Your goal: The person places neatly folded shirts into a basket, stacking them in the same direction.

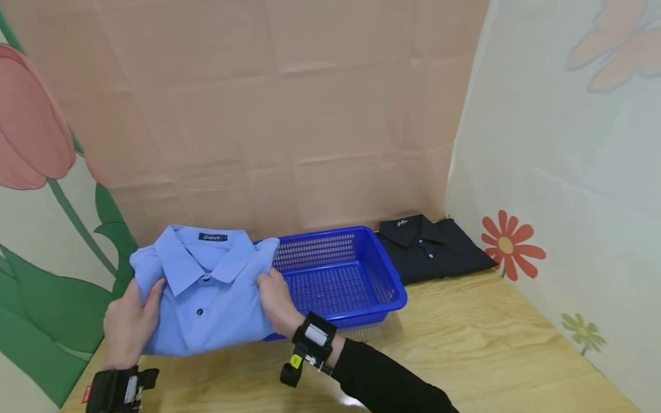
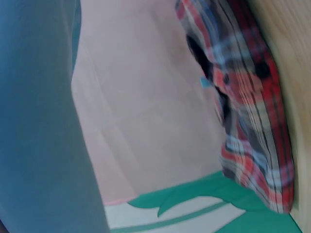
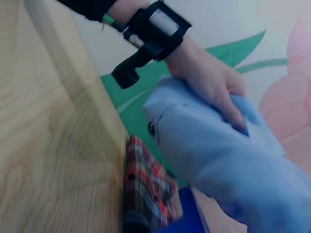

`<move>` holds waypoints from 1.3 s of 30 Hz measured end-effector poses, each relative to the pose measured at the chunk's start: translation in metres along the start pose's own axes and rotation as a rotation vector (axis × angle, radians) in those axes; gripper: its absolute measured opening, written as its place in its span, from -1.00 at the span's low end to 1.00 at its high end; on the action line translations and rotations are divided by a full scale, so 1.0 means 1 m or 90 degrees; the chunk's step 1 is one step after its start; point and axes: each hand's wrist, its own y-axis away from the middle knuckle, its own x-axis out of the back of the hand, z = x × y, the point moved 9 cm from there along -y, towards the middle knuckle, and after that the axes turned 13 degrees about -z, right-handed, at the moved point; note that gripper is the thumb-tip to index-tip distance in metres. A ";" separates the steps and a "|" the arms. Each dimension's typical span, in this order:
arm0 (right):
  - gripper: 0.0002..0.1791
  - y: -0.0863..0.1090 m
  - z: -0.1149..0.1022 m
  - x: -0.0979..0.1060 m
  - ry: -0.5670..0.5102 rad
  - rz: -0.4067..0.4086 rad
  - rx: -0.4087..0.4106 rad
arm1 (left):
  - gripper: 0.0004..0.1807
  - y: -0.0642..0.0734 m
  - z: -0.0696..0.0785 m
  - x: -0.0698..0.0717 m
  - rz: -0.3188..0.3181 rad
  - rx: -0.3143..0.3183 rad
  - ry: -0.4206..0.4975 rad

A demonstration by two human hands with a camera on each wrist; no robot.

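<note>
A folded light blue button-up shirt (image 1: 222,312) is held up, its collar and dark neck label facing the head camera. My left hand (image 1: 131,324) pinches its left edge, the thumb lying on the front. At the opposite edge my right hand (image 1: 277,298) grips the cloth. The right wrist view shows the left hand (image 3: 206,77) over the folded side of the shirt (image 3: 209,145). Behind the blue shirt, partly covered by it, stands a blue plastic basket (image 1: 397,295); the part of its inside that shows holds nothing.
A folded black shirt (image 1: 439,249) lies right of the basket by the back wall. A folded plaid shirt (image 2: 257,116) lies on the wooden table (image 1: 465,344), hidden behind the blue shirt in the head view. Printed walls (image 1: 558,160) enclose the sides.
</note>
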 end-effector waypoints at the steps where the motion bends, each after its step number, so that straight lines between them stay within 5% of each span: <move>1: -0.78 -0.001 0.001 0.004 0.004 0.009 0.002 | -0.68 -0.001 0.002 -0.002 -0.006 0.004 0.004; 6: -0.74 -0.004 0.004 0.021 0.021 0.031 0.010 | -0.69 -0.004 0.014 -0.011 -0.005 -0.005 0.016; 12: -0.52 -0.011 0.008 0.029 0.032 -0.020 0.005 | -0.66 -0.010 0.029 -0.019 0.009 -0.020 0.016; 25: -0.71 -0.011 -0.001 0.061 0.051 -0.106 0.031 | -0.64 -0.019 0.047 -0.038 -0.022 -0.023 0.058; 39: -0.64 -0.016 0.000 0.108 0.081 -0.099 0.011 | -0.72 -0.028 0.076 -0.072 -0.155 -0.001 0.084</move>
